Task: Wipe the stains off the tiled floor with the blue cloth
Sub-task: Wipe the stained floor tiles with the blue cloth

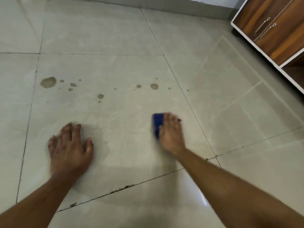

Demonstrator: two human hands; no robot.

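Note:
The tiled floor (102, 38) is pale grey with dark grout lines. Brown stains dot the middle tile: a large blotch (48, 82) at the left, a round spot (154, 86) at the right, and several small drops such as one (100, 96) between them. My right hand (171, 132) presses flat on the blue cloth (157, 123), which sticks out to the left of my fingers, below the right-hand spot. The hand and cloth are blurred. My left hand (70, 148) rests flat on the floor with fingers spread, below the left stains.
A wooden cabinet (278, 27) with white edging and metal handles stands at the top right. The wall base (164, 4) runs along the top. Dark grime sits in the grout line (121, 189) near me.

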